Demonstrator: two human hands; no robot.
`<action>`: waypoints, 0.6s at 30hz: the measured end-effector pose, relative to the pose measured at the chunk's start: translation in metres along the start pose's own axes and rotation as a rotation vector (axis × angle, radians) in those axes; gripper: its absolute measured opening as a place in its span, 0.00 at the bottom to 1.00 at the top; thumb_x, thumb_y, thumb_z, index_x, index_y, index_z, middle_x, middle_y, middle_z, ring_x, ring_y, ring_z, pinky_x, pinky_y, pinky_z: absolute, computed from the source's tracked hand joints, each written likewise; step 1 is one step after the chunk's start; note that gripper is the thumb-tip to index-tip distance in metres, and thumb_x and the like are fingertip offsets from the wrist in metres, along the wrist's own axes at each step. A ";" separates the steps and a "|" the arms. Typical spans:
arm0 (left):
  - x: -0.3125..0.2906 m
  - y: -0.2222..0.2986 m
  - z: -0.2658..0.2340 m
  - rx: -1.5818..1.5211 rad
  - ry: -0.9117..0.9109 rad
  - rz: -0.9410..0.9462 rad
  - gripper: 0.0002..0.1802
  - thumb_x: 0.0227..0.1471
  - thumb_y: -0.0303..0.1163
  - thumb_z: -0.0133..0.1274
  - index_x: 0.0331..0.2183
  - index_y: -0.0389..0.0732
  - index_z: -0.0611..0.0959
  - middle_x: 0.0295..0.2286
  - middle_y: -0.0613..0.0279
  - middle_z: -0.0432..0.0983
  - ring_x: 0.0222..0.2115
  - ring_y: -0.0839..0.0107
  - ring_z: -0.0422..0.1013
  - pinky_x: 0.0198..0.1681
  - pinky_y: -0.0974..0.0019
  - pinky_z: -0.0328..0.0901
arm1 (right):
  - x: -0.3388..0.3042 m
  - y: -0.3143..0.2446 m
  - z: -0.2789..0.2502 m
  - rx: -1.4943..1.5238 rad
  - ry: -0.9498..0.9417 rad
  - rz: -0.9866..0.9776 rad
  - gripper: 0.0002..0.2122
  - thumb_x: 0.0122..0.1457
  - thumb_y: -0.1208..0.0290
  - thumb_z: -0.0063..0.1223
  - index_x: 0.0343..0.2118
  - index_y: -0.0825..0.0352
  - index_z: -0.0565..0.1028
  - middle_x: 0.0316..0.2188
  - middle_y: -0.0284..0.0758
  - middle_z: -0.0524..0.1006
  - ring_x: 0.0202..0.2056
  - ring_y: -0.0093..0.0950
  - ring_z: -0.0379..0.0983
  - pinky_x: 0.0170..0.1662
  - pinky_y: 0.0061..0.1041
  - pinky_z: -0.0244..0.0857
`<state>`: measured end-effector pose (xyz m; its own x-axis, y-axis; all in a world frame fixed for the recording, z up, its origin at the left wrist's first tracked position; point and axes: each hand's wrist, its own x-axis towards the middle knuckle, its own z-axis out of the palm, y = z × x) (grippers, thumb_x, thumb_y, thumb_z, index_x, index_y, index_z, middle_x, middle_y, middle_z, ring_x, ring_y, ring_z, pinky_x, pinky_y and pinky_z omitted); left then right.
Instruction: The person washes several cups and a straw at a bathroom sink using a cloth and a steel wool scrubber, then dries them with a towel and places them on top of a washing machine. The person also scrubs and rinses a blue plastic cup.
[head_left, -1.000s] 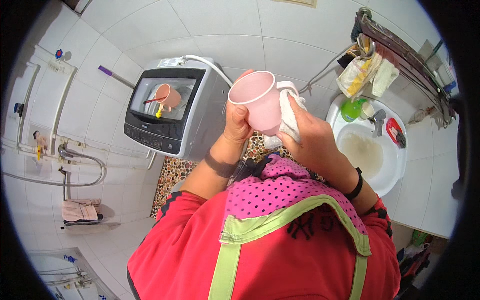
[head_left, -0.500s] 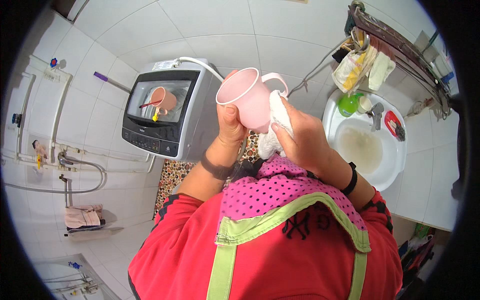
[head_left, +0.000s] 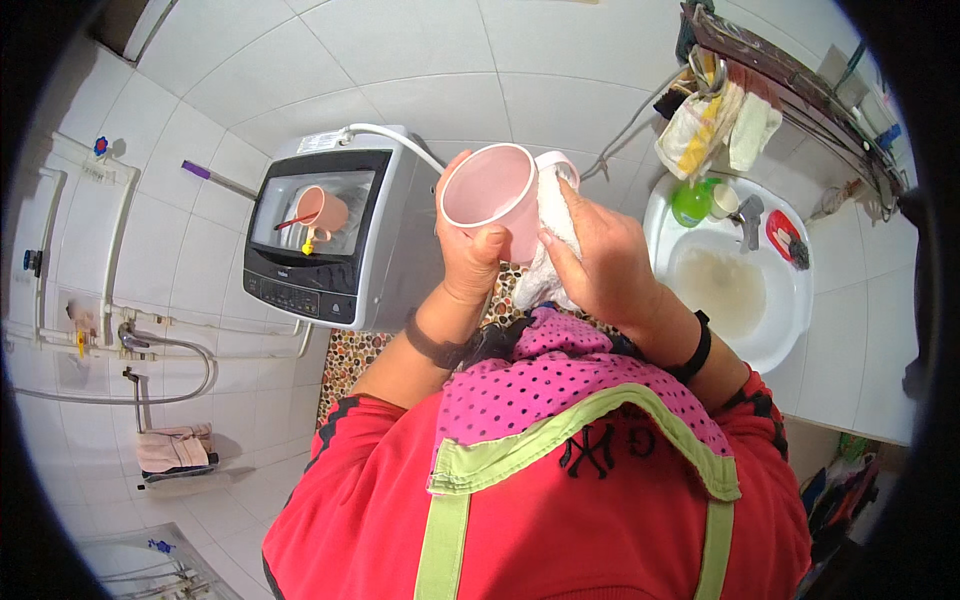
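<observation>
A pink plastic mug [head_left: 492,187] is held up in front of my chest, its open mouth tipped toward me. My left hand [head_left: 466,252] is closed round its left side, thumb on the near wall. With my right hand [head_left: 612,262] I pinch a white cloth [head_left: 542,275] against the mug's right side, by the handle. The cloth's lower end hangs under the mug, and the mug's far side and base are hidden.
At the left stands a washing machine [head_left: 400,225] with a peach mug [head_left: 330,212] and a red-handled brush on its lid. A white washbasin [head_left: 655,250] at the right holds cloudy water; a green bottle [head_left: 692,203] and a red dish [head_left: 778,232] sit on its rim.
The mug has turned so that its mouth faces me more and its handle sits partly behind the cloth. My right hand and the cloth have shifted slightly along its side.
</observation>
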<state>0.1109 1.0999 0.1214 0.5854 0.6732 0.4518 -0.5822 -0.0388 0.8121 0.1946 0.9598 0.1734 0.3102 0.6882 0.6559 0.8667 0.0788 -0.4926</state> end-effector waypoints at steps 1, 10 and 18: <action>-0.001 0.000 0.001 -0.001 0.010 0.019 0.56 0.31 0.58 0.65 0.54 0.35 0.58 0.45 0.54 0.67 0.47 0.65 0.65 0.50 0.62 0.62 | 0.001 -0.002 -0.002 0.020 -0.002 0.011 0.24 0.45 0.77 0.56 0.47 0.79 0.66 0.28 0.50 0.74 0.29 0.46 0.72 0.31 0.35 0.66; -0.006 -0.005 0.005 -0.157 0.051 -0.208 0.51 0.38 0.58 0.61 0.53 0.35 0.59 0.45 0.54 0.67 0.45 0.66 0.67 0.48 0.62 0.64 | -0.002 -0.008 0.010 -0.089 -0.121 -0.315 0.24 0.43 0.74 0.51 0.47 0.74 0.69 0.21 0.33 0.70 0.21 0.32 0.68 0.26 0.29 0.63; -0.004 -0.015 -0.007 -0.448 0.100 -0.454 0.47 0.44 0.69 0.43 0.52 0.38 0.65 0.44 0.55 0.69 0.44 0.62 0.68 0.48 0.56 0.65 | -0.021 0.015 0.015 -0.035 -0.270 -0.295 0.19 0.44 0.70 0.52 0.43 0.62 0.74 0.19 0.33 0.70 0.21 0.32 0.70 0.24 0.30 0.63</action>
<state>0.1131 1.1029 0.1050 0.7860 0.6165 0.0452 -0.4808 0.5637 0.6717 0.1951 0.9568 0.1436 -0.0640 0.8046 0.5904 0.9176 0.2800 -0.2822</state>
